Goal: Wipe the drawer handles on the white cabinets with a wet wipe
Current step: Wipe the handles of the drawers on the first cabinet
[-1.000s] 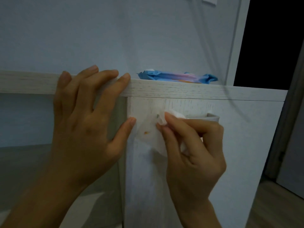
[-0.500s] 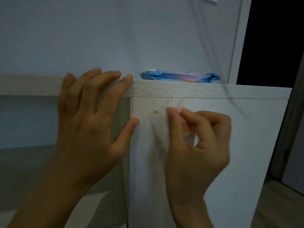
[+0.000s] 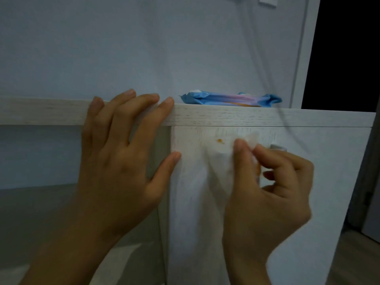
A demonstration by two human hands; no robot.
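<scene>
A white cabinet front (image 3: 320,192) fills the right half of the head view, under a pale wood-grain top edge (image 3: 236,117). My right hand (image 3: 267,194) pinches a thin white wet wipe (image 3: 220,159) against the front, just left of a small metal handle (image 3: 278,147), whose end alone shows beyond my fingers. The wipe carries a small orange spot (image 3: 220,140). My left hand (image 3: 121,161) lies flat with straight fingers over the top edge, thumb touching the front's left side.
A blue wet wipe pack (image 3: 230,99) lies on top of the cabinet by the wall. An open shelf space (image 3: 39,157) is at the left. A dark doorway (image 3: 345,50) and wooden floor (image 3: 357,262) are at the right.
My right hand slid the wipe up the cabinet front and a little rightward, so most of the handle is now covered by my fingers. My left hand stayed on the top edge.
</scene>
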